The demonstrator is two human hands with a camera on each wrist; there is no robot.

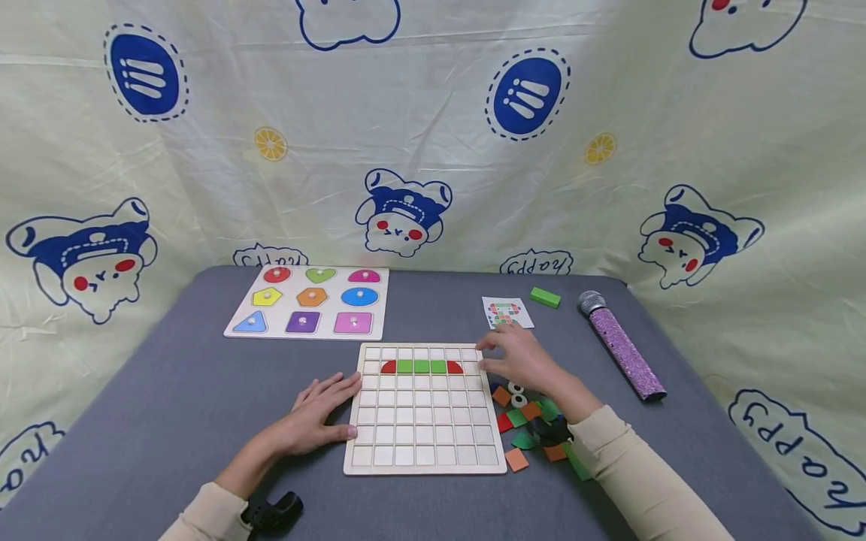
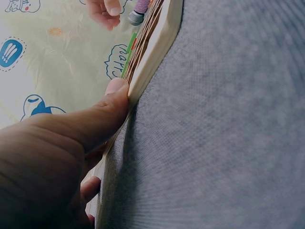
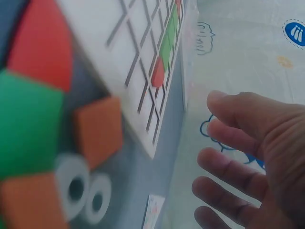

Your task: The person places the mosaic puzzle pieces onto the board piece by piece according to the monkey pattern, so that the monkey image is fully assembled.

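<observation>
A white grid board point(image 1: 422, 436) lies in the middle of the table, with a row of pieces near its top: a red quarter-round point(image 1: 389, 367), three green squares point(image 1: 422, 367) and another red quarter-round point(image 1: 455, 367). My left hand point(image 1: 314, 417) rests at the board's left edge, its thumb touching the rim, also seen in the left wrist view point(image 2: 71, 138). Above the board's upper right corner hovers my right hand point(image 1: 524, 364), fingers loosely bent and holding nothing; the right wrist view shows the same hand point(image 3: 252, 157) with fingers apart.
Loose coloured pieces point(image 1: 517, 460) and white rings point(image 1: 519, 401) lie right of the board, partly under my right arm. Behind are a pattern card point(image 1: 504, 309), a green block point(image 1: 545, 297) and a shape board point(image 1: 284, 323). A purple microphone point(image 1: 625, 349) lies at the right.
</observation>
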